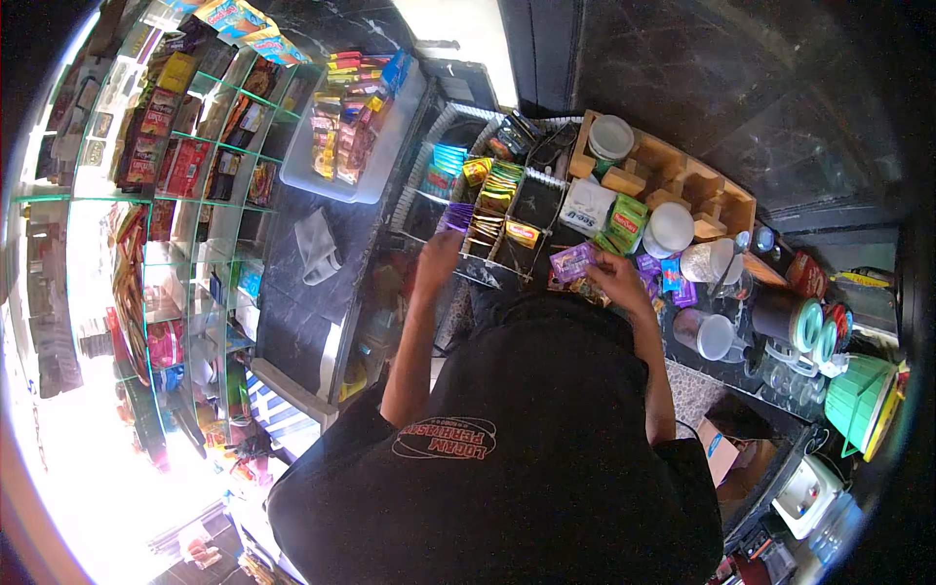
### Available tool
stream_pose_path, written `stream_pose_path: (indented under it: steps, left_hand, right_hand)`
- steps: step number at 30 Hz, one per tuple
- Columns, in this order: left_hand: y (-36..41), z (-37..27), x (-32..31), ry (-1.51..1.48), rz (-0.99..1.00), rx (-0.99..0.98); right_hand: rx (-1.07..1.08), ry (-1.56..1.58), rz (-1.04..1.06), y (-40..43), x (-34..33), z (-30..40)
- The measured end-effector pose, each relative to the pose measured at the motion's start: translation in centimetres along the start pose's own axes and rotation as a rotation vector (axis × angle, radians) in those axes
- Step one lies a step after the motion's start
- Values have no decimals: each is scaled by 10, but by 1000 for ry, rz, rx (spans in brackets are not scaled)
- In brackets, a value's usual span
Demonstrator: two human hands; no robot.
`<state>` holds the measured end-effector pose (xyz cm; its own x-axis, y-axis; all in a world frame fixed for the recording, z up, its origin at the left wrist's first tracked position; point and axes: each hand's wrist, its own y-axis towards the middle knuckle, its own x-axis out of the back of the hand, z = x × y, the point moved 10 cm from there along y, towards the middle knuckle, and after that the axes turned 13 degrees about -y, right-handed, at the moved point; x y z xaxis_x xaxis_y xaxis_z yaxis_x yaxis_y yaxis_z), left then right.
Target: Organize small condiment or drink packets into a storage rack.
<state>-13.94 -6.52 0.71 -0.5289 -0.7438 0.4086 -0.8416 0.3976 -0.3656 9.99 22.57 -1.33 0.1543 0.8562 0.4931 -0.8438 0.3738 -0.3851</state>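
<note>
My right hand (620, 279) pinches a purple sachet (573, 262) by its right end, in front of the baskets. My left hand (439, 257) is at the front left of a divided white-rimmed basket (479, 256), its fingertips against a stack of purple sachets (459, 215); whether they grip the stack is hidden. Green-and-yellow sachets (500, 186) stand in a row in the middle compartment. Beside them are yellow sachets (477, 171), blue sachets (448, 162) and an orange-and-green NutriSari sachet (522, 232). More purple sachets (684, 294) lie loose right of my right hand.
A translucent bin (365, 191) of snack packs stands at the left, near glass shelving (212, 139) full of packets. At the right are a wooden rack (662, 157), white-lidded jars (669, 228), a tissue pack (587, 206), a green NutriSari pack (627, 219) and a green basket (861, 402).
</note>
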Motion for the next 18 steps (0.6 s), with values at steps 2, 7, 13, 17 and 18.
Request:
stream_pose_path:
  steps: [2, 7, 13, 17, 18]
  left_hand:
    - [-11, 1, -28, -197, 125, -39]
    - [-54, -74, -100, -217, 498, -234]
    - [-63, -107, -94, -208, 354, -473]
    - [-71, -131, -91, -123, 344, -617]
    - [-69, -128, -88, -119, 345, -616]
  right_hand:
    - [60, -68, 33, 4, -3, 24]
    - [309, -125, -16, 1, -14, 98]
    - [198, -75, 135, -1, -22, 104]
    - [259, -85, 92, 3, -22, 90]
    - [268, -58, 115, 2, -22, 95]
